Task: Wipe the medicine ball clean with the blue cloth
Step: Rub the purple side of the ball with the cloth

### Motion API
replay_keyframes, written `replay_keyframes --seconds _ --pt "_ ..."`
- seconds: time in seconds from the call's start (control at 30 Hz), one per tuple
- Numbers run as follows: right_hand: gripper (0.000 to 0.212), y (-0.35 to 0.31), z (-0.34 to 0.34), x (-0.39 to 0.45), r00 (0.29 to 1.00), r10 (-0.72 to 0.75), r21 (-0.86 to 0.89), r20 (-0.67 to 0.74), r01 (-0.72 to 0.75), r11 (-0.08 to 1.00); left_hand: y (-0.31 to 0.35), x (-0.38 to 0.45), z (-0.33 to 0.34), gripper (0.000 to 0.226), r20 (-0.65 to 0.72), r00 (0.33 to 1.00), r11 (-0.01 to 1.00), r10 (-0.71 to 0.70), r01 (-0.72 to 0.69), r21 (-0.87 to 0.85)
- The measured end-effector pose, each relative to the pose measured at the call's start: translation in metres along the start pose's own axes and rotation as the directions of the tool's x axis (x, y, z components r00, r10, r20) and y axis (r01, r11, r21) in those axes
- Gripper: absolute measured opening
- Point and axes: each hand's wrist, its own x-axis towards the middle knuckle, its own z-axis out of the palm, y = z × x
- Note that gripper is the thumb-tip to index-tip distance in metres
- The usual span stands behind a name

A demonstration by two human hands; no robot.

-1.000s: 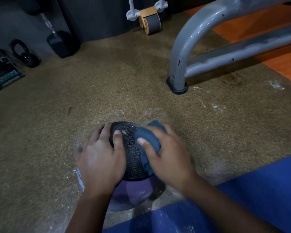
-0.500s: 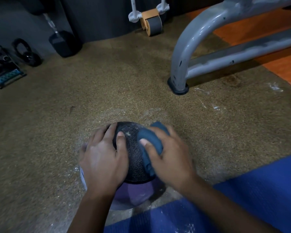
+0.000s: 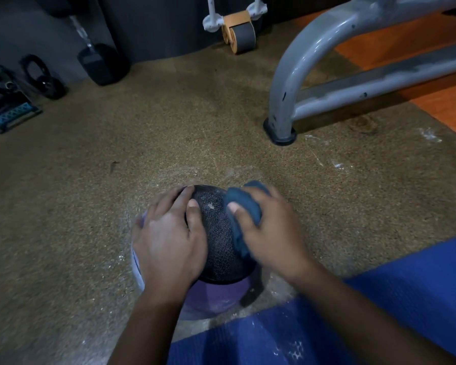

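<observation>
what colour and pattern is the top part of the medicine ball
Black with a fine textured grid pattern on the medicine ball; its lower part is purple. Head view.

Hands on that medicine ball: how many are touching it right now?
2. The left hand rests on the medicine ball's left side; the right hand presses the blue cloth against its right side.

A gym: speckled rubber floor [image 3: 169,122], a dumbbell [image 3: 100,61], an ab wheel [image 3: 238,35], a grey machine frame [image 3: 298,75], a blue exercise mat [image 3: 379,312].
</observation>
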Motion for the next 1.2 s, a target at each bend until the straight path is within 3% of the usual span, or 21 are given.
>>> replay_keyframes --seconds 0.1,0.33,0.47,0.53,0.6,0.67,0.73,0.8,0.87,0.9,0.93,1.0,1.03,1.1,1.2 --pt "0.026 0.013 -0.001 0.031 0.975 0.216 0.091 0.049 -0.22 0.971 0.005 -0.002 0.0 0.049 -0.012 1.0 1.0 -0.009 0.009 -0.003" --pt "0.049 -0.037 -0.002 -0.023 0.994 -0.096 -0.023 0.058 0.097 0.995 0.0 0.002 -0.001 0.054 0.012 1.0 1.0 0.027 -0.027 0.008" --pt "0.037 -0.019 0.0 0.019 0.998 0.061 0.023 -0.013 -0.061 0.998 0.0 0.003 -0.001 0.052 0.018 1.0 1.0 0.02 -0.019 -0.012" --pt "0.022 -0.01 0.003 0.034 0.992 0.124 0.029 0.018 -0.124 0.992 0.003 0.003 -0.001 0.052 0.016 1.0 1.0 0.009 -0.009 -0.012" --pt "0.017 -0.004 0.003 0.039 0.981 0.168 0.185 0.094 -0.183 0.966 0.005 0.003 0.0 0.051 0.012 1.0 1.0 -0.001 0.001 -0.009" --pt "0.013 -0.004 -0.014 0.034 0.942 0.256 0.487 0.219 -0.333 0.808 0.004 0.005 0.0 0.052 0.017 1.0 1.0 -0.011 0.011 0.001" --pt "0.022 -0.002 -0.039 0.023 0.884 0.322 0.693 0.338 -0.465 0.55 0.001 0.006 0.0 0.053 0.024 0.999 1.0 -0.021 0.021 0.003" --pt "0.034 0.003 -0.054 0.011 0.846 0.317 0.764 0.43 -0.527 0.372 -0.001 0.007 -0.001 0.054 0.032 0.999 0.999 -0.036 0.036 -0.004" --pt "0.036 -0.002 -0.06 -0.003 0.816 0.219 0.784 0.535 -0.576 0.232 -0.001 0.008 -0.001 0.056 0.036 0.998 0.999 -0.049 0.049 -0.004" --pt "0.036 -0.005 -0.059 -0.009 0.796 0.197 0.76 0.573 -0.606 0.237 -0.001 0.008 -0.001 0.056 0.037 0.998 0.998 -0.055 0.055 -0.005" --pt "0.05 -0.008 -0.056 -0.014 0.774 0.193 0.699 0.603 -0.629 0.339 -0.001 0.009 -0.001 0.056 0.037 0.998 0.998 -0.06 0.06 -0.008" --pt "0.091 -0.006 -0.052 -0.021 0.798 0.171 0.451 0.578 -0.486 0.749 0.0 0.009 -0.001 0.055 0.033 0.998 0.998 -0.055 0.055 -0.011" --pt "0.097 -0.008 -0.053 -0.024 0.831 0.138 0.307 0.539 -0.346 0.886 0.001 0.009 -0.002 0.055 0.03 0.998 0.999 -0.047 0.047 -0.01" --pt "0.091 -0.006 -0.052 -0.027 0.897 0.084 0.209 0.434 -0.191 0.959 0.001 0.007 -0.003 0.055 0.031 0.999 0.999 -0.038 0.038 -0.014" --pt "0.058 0.007 -0.041 -0.032 0.982 -0.026 0.099 0.185 0.008 0.995 0.0 0.006 -0.002 0.054 0.04 0.999 0.999 -0.037 0.038 -0.024"
